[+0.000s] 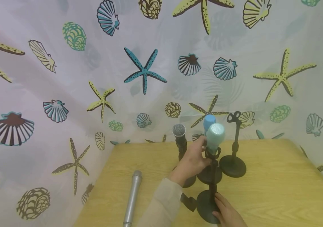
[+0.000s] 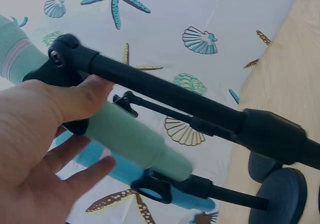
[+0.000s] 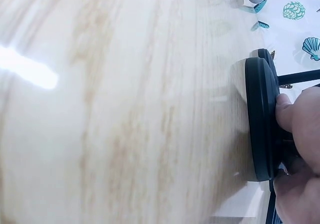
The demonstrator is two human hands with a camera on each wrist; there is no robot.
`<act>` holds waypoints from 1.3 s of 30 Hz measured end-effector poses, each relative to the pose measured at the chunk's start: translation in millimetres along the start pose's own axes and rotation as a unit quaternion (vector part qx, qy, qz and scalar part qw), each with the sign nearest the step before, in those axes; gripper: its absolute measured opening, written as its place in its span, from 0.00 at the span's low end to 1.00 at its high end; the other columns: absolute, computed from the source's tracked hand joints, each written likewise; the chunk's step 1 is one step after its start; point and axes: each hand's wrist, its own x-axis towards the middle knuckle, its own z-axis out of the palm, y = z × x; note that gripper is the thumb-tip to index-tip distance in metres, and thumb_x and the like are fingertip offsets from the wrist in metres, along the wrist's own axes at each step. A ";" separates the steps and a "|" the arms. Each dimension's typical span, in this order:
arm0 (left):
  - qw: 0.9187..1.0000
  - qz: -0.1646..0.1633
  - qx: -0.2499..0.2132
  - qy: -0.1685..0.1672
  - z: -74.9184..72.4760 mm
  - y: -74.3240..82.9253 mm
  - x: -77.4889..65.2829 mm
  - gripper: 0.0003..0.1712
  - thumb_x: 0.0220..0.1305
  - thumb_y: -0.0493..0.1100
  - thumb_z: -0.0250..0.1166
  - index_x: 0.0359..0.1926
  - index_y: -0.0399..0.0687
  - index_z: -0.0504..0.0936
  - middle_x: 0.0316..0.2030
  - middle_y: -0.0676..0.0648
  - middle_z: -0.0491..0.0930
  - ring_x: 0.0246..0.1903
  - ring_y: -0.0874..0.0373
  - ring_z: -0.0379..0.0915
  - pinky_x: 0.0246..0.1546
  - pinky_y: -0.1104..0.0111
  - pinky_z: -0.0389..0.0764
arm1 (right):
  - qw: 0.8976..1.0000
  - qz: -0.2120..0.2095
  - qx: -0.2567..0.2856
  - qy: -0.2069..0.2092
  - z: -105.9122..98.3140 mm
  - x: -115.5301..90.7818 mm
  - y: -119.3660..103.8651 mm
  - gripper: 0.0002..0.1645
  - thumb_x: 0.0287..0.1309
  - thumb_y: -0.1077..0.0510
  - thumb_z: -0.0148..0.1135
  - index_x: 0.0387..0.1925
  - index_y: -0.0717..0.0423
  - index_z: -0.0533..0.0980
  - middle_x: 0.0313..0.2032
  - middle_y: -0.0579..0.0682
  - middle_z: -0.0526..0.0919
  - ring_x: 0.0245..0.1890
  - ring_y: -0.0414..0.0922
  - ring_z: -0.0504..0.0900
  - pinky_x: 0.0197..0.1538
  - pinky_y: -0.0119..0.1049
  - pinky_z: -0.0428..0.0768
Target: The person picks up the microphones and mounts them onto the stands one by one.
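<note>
A light green microphone [image 1: 216, 136] sits tilted in the clip of a black desk stand [image 1: 213, 186]. My left hand [image 1: 191, 162] pinches the black clip [image 2: 57, 74] around the microphone, thumb on top, with the lower fingers spread loosely. At the bottom, my right hand [image 1: 226, 211] grips the stand by its round base [image 3: 260, 119], close to the pole. Whether this base rests fully on the table cannot be told. Just behind the green one stands a blue microphone [image 1: 209, 121] in its own stand, partly hidden by my left hand.
A silver-headed microphone [image 1: 179, 130] stands behind my left wrist. At right, another stand [image 1: 235, 148] has a bare clip. A silver microphone [image 1: 132, 198] lies on the wooden table [image 1: 277, 176], left of my sleeve. Near the gripped base is a small black piece [image 1: 188, 201]. A patterned curtain [image 1: 161, 63] surrounds the table.
</note>
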 end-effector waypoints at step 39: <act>0.972 -0.119 -0.181 -0.091 61.8 -34.7 -82.0 0.31 0.68 0.30 0.59 0.67 0.59 0.67 0.58 0.51 0.78 0.57 0.65 0.75 0.54 0.76 0.79 | 0.996 -0.040 -0.030 0.077 10.8 -2.7 3.0 0.30 0.46 0.63 0.74 0.52 0.72 0.76 0.58 0.66 0.77 0.55 0.61 0.79 0.51 0.49 0.83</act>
